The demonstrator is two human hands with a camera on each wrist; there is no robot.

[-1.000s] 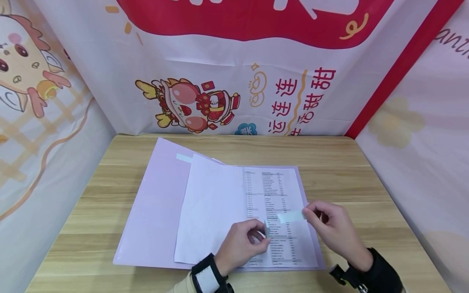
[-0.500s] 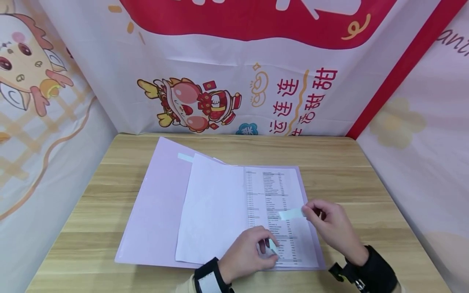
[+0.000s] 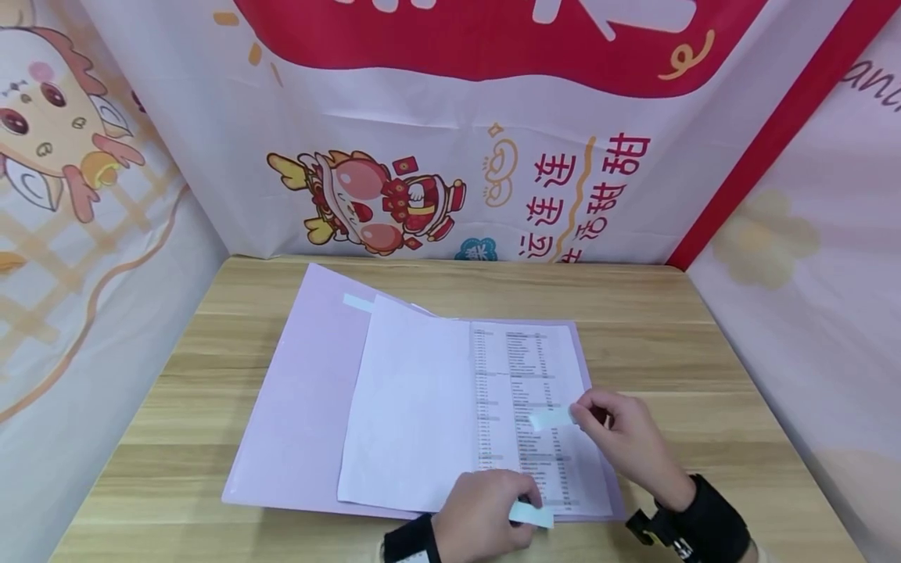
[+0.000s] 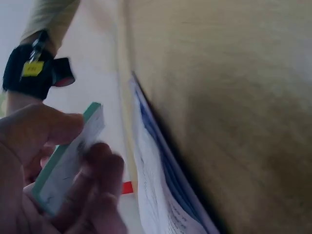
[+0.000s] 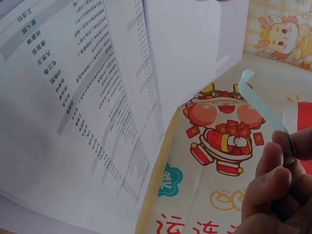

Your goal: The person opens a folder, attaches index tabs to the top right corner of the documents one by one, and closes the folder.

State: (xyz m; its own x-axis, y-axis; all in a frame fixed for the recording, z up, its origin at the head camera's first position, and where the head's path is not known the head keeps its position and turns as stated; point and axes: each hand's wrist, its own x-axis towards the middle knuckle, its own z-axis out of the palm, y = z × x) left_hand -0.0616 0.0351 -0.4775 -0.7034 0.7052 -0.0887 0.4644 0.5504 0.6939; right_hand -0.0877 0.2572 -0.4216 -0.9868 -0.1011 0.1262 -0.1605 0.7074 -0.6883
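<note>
My right hand (image 3: 626,438) pinches one end of a pale mint sticky note strip (image 3: 551,419) between thumb and finger, over the printed page (image 3: 524,367). In the right wrist view the strip (image 5: 263,107) stands out from the fingertips, its free end curling. My left hand (image 3: 482,512) is low, at the folder's bottom edge, gripping a thin pad of mint sticky notes (image 3: 531,514). The left wrist view shows the pad (image 4: 70,158) between thumb and fingers, with marks on its pale face. A purple folder (image 3: 281,438) lies open beneath, its blank white sheet (image 3: 411,399) turned left.
Another mint sticky strip (image 3: 357,303) juts from the blank sheet's upper left over the folder cover. The wooden table (image 3: 704,367) runs back to a printed cloth backdrop (image 3: 394,102), with cloth sides left and right.
My left hand has moved down toward the folder's bottom edge with the pad, which has turned more level. My right hand has shifted slightly left with the strip.
</note>
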